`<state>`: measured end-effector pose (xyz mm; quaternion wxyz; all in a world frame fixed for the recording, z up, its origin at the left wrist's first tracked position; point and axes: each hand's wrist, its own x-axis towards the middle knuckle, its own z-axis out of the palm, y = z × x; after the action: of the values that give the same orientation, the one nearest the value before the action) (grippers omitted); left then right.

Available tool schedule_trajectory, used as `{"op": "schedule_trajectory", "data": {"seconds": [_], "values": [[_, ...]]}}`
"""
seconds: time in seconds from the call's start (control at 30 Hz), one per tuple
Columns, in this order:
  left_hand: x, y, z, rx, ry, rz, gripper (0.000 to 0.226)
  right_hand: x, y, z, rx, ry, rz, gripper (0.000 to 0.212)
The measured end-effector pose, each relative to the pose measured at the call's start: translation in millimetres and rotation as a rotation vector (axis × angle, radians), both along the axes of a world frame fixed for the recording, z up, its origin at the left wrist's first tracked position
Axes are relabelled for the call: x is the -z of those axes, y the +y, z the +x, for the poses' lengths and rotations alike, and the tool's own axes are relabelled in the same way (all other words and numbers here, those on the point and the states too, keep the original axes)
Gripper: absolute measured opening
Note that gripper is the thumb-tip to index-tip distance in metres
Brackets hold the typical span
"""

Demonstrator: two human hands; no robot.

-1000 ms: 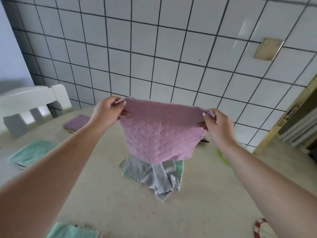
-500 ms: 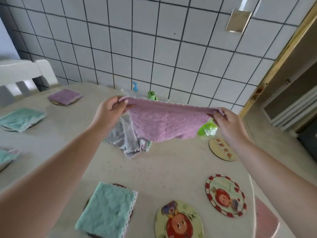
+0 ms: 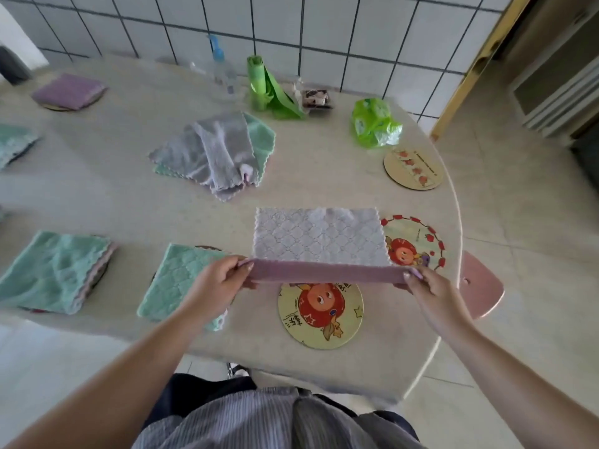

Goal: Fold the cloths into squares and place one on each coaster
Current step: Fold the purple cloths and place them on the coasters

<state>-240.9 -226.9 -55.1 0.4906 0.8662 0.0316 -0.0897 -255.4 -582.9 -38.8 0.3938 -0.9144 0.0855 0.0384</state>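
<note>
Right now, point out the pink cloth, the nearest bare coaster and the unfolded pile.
pink cloth (image 3: 319,236), head view, flat middle.
nearest bare coaster (image 3: 321,314), head view, printed face.
unfolded pile (image 3: 217,150), head view, grey top cloth.

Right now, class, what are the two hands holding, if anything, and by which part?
Both hold the pink cloth: the left hand pinches its near left corner, the right hand its near right corner.

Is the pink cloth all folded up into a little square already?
No, the pink cloth lies spread on the table, with the left hand and right hand pinching its near edge.
</note>
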Motion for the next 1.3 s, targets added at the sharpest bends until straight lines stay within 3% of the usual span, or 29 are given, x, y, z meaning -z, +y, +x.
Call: {"op": "schedule_trajectory", "data": {"seconds": [0.17, 0.3, 0.53, 0.93, 1.3], "values": [[4, -2, -10, -0.002, 0.021, 0.161, 0.029, 8, 2, -9, -0.021, 0.089, -0.104, 0.020], [5, -1, 4, -0.045, 0.066, 0.168, 0.037, 14, 4, 0, 0.015, 0.121, -0.194, 0.031], [5, -6, 46, -0.024, 0.073, 0.157, 0.022, 14, 10, 39, 0.064, 0.136, -0.209, 0.037], [35, -8, 125, -0.128, 0.238, 0.102, 0.026, 31, 14, 118, 0.058, 0.203, -0.245, 0.040], [44, -11, 148, -0.061, 0.219, 0.305, 0.023, 49, 7, 146, -0.012, 0.171, -0.331, 0.038]]}}
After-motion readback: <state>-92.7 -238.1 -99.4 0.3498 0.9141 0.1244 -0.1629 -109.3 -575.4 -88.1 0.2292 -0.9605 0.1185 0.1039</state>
